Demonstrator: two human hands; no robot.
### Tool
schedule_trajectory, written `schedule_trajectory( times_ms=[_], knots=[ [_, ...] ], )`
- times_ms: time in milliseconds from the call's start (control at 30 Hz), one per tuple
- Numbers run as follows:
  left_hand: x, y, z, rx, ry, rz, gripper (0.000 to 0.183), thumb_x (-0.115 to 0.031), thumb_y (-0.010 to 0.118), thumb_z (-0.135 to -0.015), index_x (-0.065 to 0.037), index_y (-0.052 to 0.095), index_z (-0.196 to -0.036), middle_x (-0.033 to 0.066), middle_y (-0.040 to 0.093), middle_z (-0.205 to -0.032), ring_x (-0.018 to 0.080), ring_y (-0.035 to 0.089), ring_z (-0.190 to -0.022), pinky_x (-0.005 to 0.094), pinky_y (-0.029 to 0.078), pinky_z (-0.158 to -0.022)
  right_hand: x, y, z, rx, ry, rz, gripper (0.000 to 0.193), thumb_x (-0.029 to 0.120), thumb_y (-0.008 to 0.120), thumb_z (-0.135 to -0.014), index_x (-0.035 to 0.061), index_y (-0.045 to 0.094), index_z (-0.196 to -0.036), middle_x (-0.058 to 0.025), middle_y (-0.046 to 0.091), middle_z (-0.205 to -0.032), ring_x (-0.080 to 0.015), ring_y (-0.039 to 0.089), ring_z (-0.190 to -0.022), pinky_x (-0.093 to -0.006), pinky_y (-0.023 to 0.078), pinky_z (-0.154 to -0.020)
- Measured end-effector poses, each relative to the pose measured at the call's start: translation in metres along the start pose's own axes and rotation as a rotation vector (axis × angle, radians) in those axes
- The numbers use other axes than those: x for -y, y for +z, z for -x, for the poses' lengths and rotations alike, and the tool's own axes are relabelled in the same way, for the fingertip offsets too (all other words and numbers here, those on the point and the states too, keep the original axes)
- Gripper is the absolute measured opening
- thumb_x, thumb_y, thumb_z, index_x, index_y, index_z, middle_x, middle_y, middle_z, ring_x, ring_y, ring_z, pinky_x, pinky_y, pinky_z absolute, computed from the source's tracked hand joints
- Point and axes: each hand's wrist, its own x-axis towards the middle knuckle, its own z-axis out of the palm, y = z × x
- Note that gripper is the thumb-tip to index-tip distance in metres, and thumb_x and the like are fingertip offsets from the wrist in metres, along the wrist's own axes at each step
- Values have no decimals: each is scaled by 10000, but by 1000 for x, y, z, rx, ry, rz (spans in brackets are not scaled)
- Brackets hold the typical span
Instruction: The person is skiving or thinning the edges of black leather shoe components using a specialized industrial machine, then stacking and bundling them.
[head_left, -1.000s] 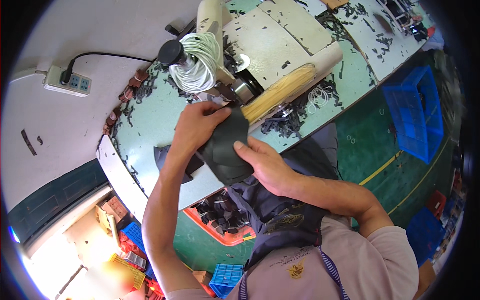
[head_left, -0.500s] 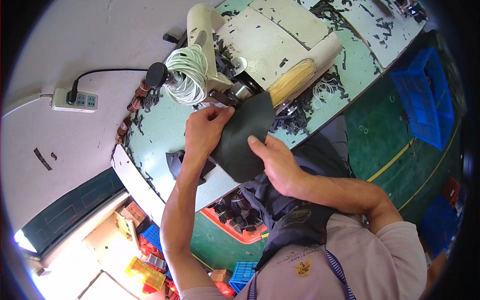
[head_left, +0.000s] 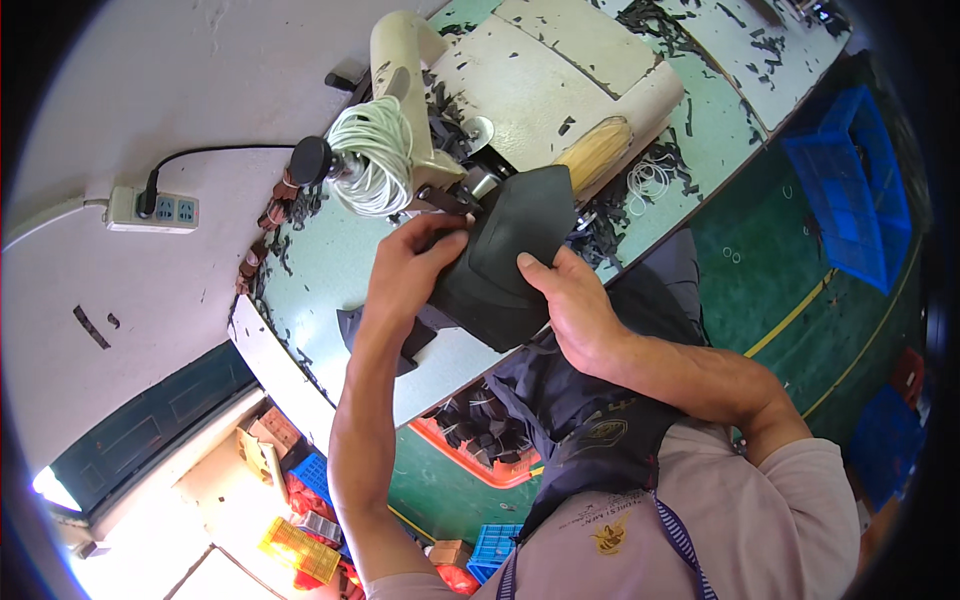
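Note:
My right hand [head_left: 585,312] grips a black sheet piece [head_left: 528,222], apparently leather, with the thumb on top and the fingers beneath. A second black layer shows under its lower left edge. My left hand [head_left: 412,270] has its fingers closed at the left edge of these layers, close to the working head of a cream bench machine [head_left: 545,75]; what its fingertips pinch is partly hidden. The sheet's far edge lies by the metal roller [head_left: 484,184] and a pale, worn wooden-looking part [head_left: 596,150]. Another black piece [head_left: 405,345] lies on the table behind my left wrist.
Dark offcuts [head_left: 600,232] litter the pale green table [head_left: 300,340]. A coil of white cord [head_left: 370,155] hangs on the machine beside a black knob [head_left: 311,160]. A power strip [head_left: 150,210] is on the wall. An orange basket [head_left: 500,470] and a blue crate [head_left: 845,185] stand below.
My right hand has moved slightly up and right, shifting the upper black sheet the same way. More of the layer underneath now shows. My left hand stays near the machine head.

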Motion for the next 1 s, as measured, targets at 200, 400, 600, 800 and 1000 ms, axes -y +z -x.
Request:
schedule_trajectory(
  times_ms=[200,400,600,800,1000],
  knots=[
    [11,-1,12,-12,-49,146,268,-178,716,-862,32,737,-1027,125,747,-936,127,672,-872,263,505,-808,-12,-1,15,36,-44,-82,306,97,517,-1032,16,478,-1324,-85,585,-1300,-155,567,-1167,-337,456,-1015],
    [5,0,6,-96,-25,-62,286,-244,715,-872,4,748,-1012,104,750,-854,139,683,-786,288,518,-763,-11,9,23,83,-12,-123,334,69,520,-1023,46,453,-1349,-81,570,-1308,-167,551,-1199,-347,437,-1042],
    [2,2,-2,-43,-10,54,295,-196,701,-896,34,726,-1079,100,741,-879,144,675,-838,288,514,-785,-2,-3,2,-15,-111,-80,377,43,561,-991,53,452,-1351,-98,586,-1291,-194,570,-1193,-347,449,-1040],
    [5,3,20,-59,-103,220,349,-126,737,-864,74,692,-1146,98,739,-929,143,671,-831,271,515,-792,3,-2,16,-7,1,-153,408,19,580,-967,63,454,-1352,-111,598,-1281,-223,597,-1188,-380,486,-1018],
    [-5,1,-2,-57,-113,-106,340,-224,745,-864,25,727,-1094,85,739,-897,130,661,-779,266,506,-755,-5,5,23,81,45,-249,419,11,564,-965,58,443,-1363,-117,583,-1293,-225,593,-1187,-400,491,-1020]
  ],
)
